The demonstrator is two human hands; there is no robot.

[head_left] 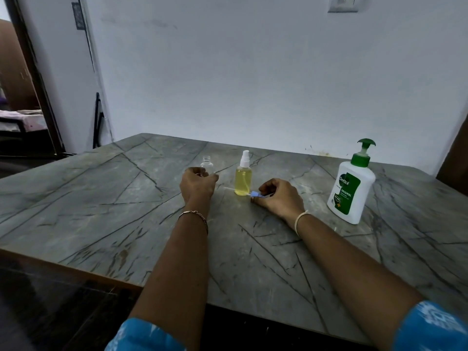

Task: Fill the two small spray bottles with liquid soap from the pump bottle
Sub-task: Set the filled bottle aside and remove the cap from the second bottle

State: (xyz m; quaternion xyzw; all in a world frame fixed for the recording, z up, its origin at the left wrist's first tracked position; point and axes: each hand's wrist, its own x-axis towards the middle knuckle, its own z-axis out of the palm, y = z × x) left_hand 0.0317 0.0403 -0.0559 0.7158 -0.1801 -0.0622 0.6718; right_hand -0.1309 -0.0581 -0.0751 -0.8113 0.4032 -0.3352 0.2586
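Note:
An empty clear spray bottle [207, 166] with no cap stands upright on the grey marbled table [101, 198]. My left hand [198, 186] grips its lower body. Right of it stands a second small spray bottle [243, 179], full of yellow liquid, with its white spray cap on. My right hand [278, 197] rests on the table and pinches a blue spray head [255, 194], whose thin white dip tube lies across the front of the yellow bottle. The white pump bottle [350, 188] with a green pump stands upright at the right, untouched.
A pale wall runs close behind the table's far edge. A dark door frame [38, 79] opens at the left onto another room. The table's near edge [76, 269] drops to a dark surface below. A brown object [455, 160] stands at the far right.

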